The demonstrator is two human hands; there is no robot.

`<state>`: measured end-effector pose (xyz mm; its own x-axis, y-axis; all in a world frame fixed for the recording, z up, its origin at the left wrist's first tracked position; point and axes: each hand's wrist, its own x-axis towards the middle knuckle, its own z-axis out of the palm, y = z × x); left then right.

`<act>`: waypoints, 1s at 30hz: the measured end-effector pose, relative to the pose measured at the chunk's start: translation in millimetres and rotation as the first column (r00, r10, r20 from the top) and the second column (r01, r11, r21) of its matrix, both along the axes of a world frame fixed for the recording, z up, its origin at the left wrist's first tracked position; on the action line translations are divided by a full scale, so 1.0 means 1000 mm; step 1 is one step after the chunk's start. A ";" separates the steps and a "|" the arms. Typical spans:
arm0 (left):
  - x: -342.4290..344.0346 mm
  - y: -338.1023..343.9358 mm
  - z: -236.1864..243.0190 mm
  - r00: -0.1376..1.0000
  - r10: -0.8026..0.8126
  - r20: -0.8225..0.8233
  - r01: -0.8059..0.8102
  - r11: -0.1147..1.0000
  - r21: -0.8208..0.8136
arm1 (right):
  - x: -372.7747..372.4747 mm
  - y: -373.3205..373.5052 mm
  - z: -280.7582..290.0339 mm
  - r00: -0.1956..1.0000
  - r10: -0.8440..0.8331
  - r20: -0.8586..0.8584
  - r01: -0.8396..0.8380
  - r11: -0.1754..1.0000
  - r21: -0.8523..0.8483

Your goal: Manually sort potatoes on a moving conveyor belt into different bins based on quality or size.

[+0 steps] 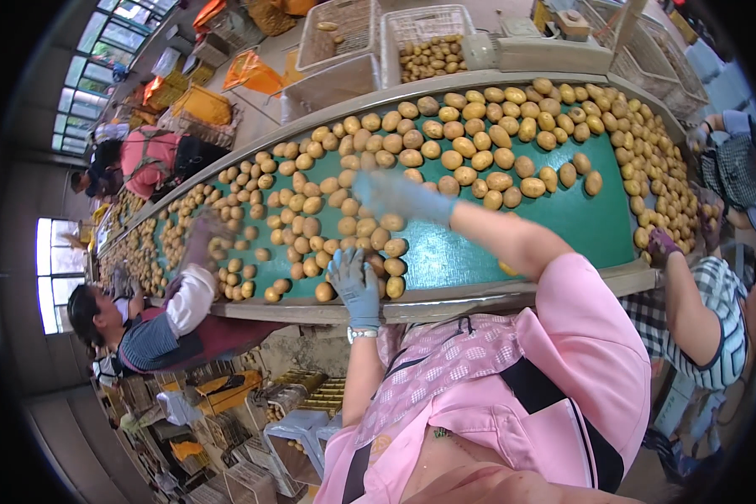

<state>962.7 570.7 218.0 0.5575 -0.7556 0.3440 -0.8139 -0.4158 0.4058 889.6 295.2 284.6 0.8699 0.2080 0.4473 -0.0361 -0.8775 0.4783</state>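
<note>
Potatoes (496, 160) lie in a loose layer over a green conveyor belt (454, 252) in front of me. My left hand (355, 290), in a grey-blue glove, rests by the belt's near edge. Its fingers are stretched and apart, beside several potatoes, with no potato visibly held. Further out, over the middle of the belt, reaches my right hand (405, 196) in a similar glove. Motion smears its fingers, so their hold cannot be made out. Potatoes lie close on its left and far side. Bare green belt shows between my right forearm and the near rim.
On the left a co-worker (168, 315) reaches over the belt; another in a checked top (697, 311) works at the right end. A person in pink (155, 160) stands across. Beyond the far rim are a white crate (424, 25) with potatoes and a motor (480, 52).
</note>
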 end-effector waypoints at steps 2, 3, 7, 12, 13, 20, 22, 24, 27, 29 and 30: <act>0.011 0.005 -0.003 1.000 -0.016 -0.007 0.016 0.999 -0.029 | -0.060 0.054 -0.034 0.989 0.149 0.008 -0.089 0.541 0.837; 0.016 0.008 -0.003 0.999 -0.032 -0.009 0.032 0.999 -0.021 | -0.099 0.072 -0.047 0.987 0.145 0.075 -0.118 0.312 0.943; 0.030 0.015 0.006 0.998 -0.062 0.024 0.062 0.998 0.006 | -0.235 0.023 -0.060 0.901 -0.434 0.030 0.036 0.143 0.989; 0.010 -0.011 0.049 0.947 -0.311 -0.080 0.301 0.947 -0.113 | -0.324 -0.086 -0.019 0.031 -0.997 0.071 0.406 0.078 0.911; -0.003 -0.023 0.060 0.898 -0.434 -0.078 0.424 0.899 -0.111 | -0.318 -0.095 -0.019 0.293 -0.953 0.083 0.260 0.163 0.952; -0.090 -0.080 0.071 0.379 -0.925 -0.015 0.925 0.378 0.047 | -0.204 -0.060 -0.055 0.619 -0.780 0.093 0.111 0.205 0.972; -0.083 -0.072 0.059 0.403 -0.915 -0.018 0.912 0.401 0.085 | -0.171 -0.039 -0.055 0.663 -0.747 -0.052 0.091 0.011 0.996; -0.063 -0.057 0.052 0.450 -0.893 -0.026 0.889 0.445 0.105 | -0.132 -0.007 -0.056 0.722 -0.683 0.108 0.134 0.292 0.947; -0.023 -0.033 0.058 0.513 -0.859 -0.001 0.857 0.511 0.066 | -0.069 0.034 -0.059 0.629 -0.771 0.100 0.130 0.232 0.964; 0.004 -0.016 0.064 0.576 -0.817 0.003 0.811 0.573 0.118 | -0.025 0.055 -0.065 0.636 -0.772 0.021 0.167 0.164 0.972; 0.019 -0.007 0.066 0.602 -0.798 0.020 0.783 0.596 0.177 | -0.001 0.064 -0.067 0.647 -0.751 0.130 0.040 0.204 0.978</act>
